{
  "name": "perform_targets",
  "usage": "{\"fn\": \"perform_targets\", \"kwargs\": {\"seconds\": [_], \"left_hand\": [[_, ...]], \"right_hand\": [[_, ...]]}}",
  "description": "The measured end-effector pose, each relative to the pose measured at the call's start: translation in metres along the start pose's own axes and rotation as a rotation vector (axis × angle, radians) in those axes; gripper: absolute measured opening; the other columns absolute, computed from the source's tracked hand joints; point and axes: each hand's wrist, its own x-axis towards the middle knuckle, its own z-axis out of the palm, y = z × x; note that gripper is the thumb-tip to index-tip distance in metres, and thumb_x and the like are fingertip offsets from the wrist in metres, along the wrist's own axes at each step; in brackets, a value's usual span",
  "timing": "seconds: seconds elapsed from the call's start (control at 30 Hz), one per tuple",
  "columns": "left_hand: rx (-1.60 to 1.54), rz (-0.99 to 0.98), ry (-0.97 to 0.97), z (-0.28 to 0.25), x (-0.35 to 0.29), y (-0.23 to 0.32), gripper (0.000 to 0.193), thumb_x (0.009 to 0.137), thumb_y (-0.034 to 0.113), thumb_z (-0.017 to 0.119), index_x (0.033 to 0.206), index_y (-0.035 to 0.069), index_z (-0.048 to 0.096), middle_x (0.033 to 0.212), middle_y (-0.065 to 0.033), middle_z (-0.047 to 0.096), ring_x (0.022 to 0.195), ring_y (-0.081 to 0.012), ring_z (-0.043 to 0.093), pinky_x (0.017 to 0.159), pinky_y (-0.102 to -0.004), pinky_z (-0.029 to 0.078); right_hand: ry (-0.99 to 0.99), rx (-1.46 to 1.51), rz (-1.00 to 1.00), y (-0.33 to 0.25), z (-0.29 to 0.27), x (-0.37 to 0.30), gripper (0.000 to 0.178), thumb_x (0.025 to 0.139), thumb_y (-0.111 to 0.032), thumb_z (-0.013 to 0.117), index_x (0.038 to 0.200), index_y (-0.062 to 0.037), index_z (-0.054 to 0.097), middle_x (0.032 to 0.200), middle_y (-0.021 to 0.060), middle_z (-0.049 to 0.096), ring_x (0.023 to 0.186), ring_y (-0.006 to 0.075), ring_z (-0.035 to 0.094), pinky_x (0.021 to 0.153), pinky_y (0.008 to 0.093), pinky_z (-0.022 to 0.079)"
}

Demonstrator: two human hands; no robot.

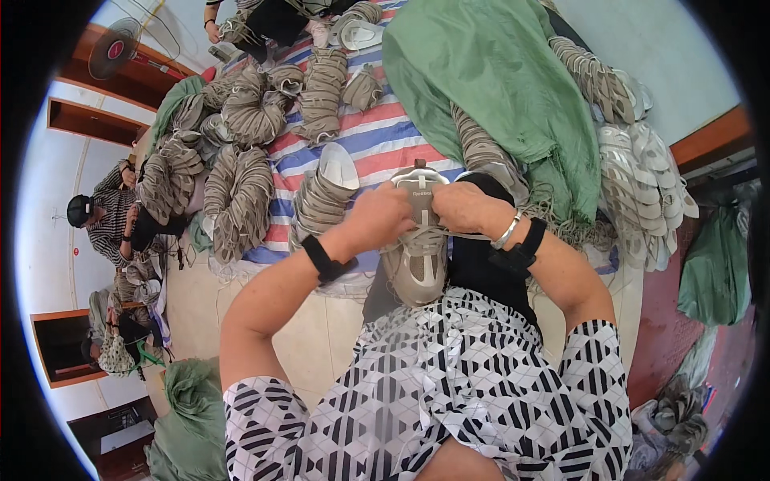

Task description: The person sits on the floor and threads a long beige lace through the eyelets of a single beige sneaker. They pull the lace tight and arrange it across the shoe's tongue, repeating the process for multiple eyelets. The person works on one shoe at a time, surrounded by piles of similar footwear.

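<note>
A taupe shoe upper [415,264] with pale trim rests on my lap, its toe end toward me and its tongue facing away. At the left edge of its lacing, my left hand [380,215] is closed, the fingertips pinching the upper. My right hand [465,208], with a silver bracelet at the wrist, is closed at the opposite edge near the tongue. A thin lace crosses the upper between the hands; which fingers hold it is hard to make out. Just left of my left hand stands a stack of nested uppers [321,196].
Rows of taupe uppers [241,192] lie on a striped sheet [377,132]. A green cloth [489,80] covers more uppers, and pale ones [642,184] pile up at the right. A green sack [188,417] stands lower left. Other people [108,208] sit at the left and far side.
</note>
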Motion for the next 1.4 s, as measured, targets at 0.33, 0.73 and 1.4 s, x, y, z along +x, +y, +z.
{"fn": "perform_targets", "kwargs": {"seconds": [0.33, 0.73, 1.4], "left_hand": [[-0.301, -0.057, 0.19, 0.014, -0.01, -0.006, 0.01, 0.084, 0.019, 0.065, 0.085, 0.011, 0.071, 0.084, -0.0025, 0.066, 0.088, -0.0247, 0.056, 0.078, -0.0381, 0.046], [-0.113, -0.071, 0.281, 0.008, 0.002, 0.006, 0.009, 0.076, 0.014, 0.069, 0.083, 0.009, 0.069, 0.081, -0.0098, 0.065, 0.078, -0.0287, 0.061, 0.07, -0.0373, 0.049], [-0.022, -0.19, 0.014, 0.004, 0.016, 0.009, 0.01, 0.079, 0.014, 0.062, 0.084, 0.005, 0.063, 0.085, -0.0146, 0.064, 0.083, -0.0348, 0.063, 0.07, -0.0471, 0.051]], "right_hand": [[0.486, 0.017, 0.017, -0.01, 0.038, -0.021, 0.013, 0.073, -0.007, 0.062, 0.085, -0.0033, 0.065, 0.085, 0.0103, 0.059, 0.085, 0.0275, 0.061, 0.072, 0.0384, 0.047], [0.668, 1.678, 0.222, 0.038, 0.022, -0.037, 0.01, 0.091, -0.011, 0.056, 0.092, -0.0015, 0.06, 0.074, 0.005, 0.061, 0.054, 0.0095, 0.055, 0.047, 0.0219, 0.043], [0.654, 1.721, 0.267, 0.037, 0.049, -0.049, 0.016, 0.092, -0.016, 0.058, 0.097, -0.0015, 0.056, 0.068, 0.0045, 0.062, 0.05, 0.0072, 0.055, 0.043, 0.0194, 0.044]]}}
